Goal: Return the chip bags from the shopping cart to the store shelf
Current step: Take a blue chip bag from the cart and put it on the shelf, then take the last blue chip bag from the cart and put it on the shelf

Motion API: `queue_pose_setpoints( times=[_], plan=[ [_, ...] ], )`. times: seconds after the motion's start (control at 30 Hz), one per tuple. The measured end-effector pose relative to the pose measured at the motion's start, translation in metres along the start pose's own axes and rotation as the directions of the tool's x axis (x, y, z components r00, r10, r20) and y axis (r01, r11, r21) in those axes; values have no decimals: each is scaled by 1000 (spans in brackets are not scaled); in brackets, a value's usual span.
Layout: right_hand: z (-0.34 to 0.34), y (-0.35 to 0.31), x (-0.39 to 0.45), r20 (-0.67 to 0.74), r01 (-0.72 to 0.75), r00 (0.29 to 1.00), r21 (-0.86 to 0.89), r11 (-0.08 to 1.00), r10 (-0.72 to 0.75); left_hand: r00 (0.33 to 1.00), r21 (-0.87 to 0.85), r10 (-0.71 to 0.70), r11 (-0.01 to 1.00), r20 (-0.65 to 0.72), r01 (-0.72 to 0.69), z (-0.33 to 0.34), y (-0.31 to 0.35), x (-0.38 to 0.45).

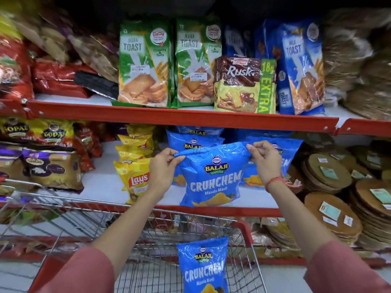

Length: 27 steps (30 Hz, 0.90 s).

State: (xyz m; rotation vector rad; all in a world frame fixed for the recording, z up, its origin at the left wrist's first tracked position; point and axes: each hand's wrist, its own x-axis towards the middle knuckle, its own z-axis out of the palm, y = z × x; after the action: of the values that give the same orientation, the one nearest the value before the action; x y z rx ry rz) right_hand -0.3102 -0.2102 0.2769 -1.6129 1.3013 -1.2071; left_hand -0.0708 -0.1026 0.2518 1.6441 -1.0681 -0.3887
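A blue Balaji Crunchem chip bag (pixel 213 176) hangs upright in front of the middle shelf (pixel 101 187), its bottom at the red shelf lip. My left hand (pixel 164 168) pinches its top left corner and my right hand (pixel 264 159) pinches its top right corner. More blue Balaji bags (pixel 190 140) stand on the shelf behind it. A second blue Crunchem bag (pixel 202 265) stands in the wire shopping cart (pixel 84 218) below my arms.
Yellow Lay's bags (pixel 135 178) stand just left of the held bag. Stacks of round flat packs (pixel 330 174) fill the shelf to the right. Toast and rusk packs (pixel 243 85) sit on the upper shelf. Gold and purple snack bags (pixel 48 168) lie at the left.
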Motion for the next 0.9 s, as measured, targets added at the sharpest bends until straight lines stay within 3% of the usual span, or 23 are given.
queue_pose_setpoints(
  times=[0.23, 0.37, 0.5, 0.67, 0.77, 0.9],
  plan=[
    [33, 42, 13, 86, -152, 985, -9, 988, 152, 1000, 182, -13, 983, 17, 10, 6, -35, 25],
    [36, 51, 8, 99, -164, 982, 2, 987, 163, 998, 60, -51, 997, 31, 49, 6, -43, 16],
    [28, 64, -30, -34, -76, 996, 33, 997, 77, 992, -75, -118, 991, -53, 114, 3, -63, -19],
    [25, 123, -95, 57, -206, 975, -113, 972, 214, 959, -66, -276, 960, -56, 273, 12, -119, -87],
    [32, 161, -127, 203, -290, 910, -313, 904, 362, 913, 30, -408, 913, 10, 408, 25, -164, -127],
    [45, 226, -158, 244, -486, 739, -451, 749, 627, 815, 168, -569, 819, 107, 549, 46, -224, -168]
  ],
)
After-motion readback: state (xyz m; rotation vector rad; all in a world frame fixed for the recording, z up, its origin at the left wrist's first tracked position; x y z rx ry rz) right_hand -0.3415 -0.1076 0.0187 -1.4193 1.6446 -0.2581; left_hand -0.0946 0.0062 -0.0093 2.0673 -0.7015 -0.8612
